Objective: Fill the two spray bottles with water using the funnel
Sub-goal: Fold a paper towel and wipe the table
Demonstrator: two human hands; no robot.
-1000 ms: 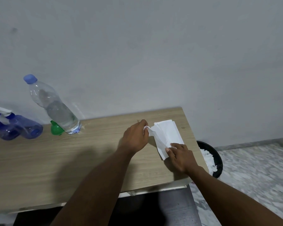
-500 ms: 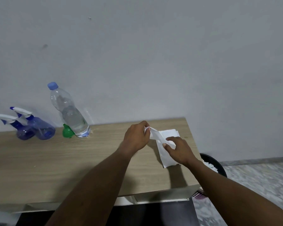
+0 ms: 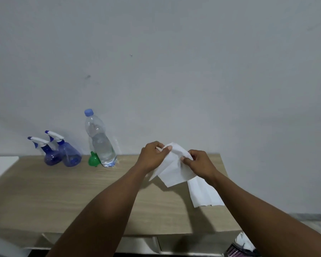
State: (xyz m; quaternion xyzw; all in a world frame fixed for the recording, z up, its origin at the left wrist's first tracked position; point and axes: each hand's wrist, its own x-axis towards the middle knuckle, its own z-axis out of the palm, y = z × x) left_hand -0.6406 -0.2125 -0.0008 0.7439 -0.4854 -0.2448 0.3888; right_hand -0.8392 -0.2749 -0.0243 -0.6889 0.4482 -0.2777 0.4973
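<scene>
Two blue spray bottles (image 3: 63, 154) with white triggers stand side by side at the back left of the wooden table (image 3: 63, 197). To their right lies a green funnel (image 3: 94, 160), against a clear water bottle (image 3: 101, 145) with a blue cap, partly full. My left hand (image 3: 152, 154) and my right hand (image 3: 198, 163) both pinch a white tissue (image 3: 172, 171) and hold it lifted above the table's right part.
More white tissues (image 3: 205, 193) lie on the table under my right forearm. A grey wall rises right behind the table. A bin with white paper (image 3: 242, 246) stands on the floor at the lower right. A white surface (image 3: 0, 166) adjoins the table's left end.
Both hands have lifted one tissue off the stack and spread it in the air. The camera has tilted up and panned left, so the bottles sit nearer the centre.
</scene>
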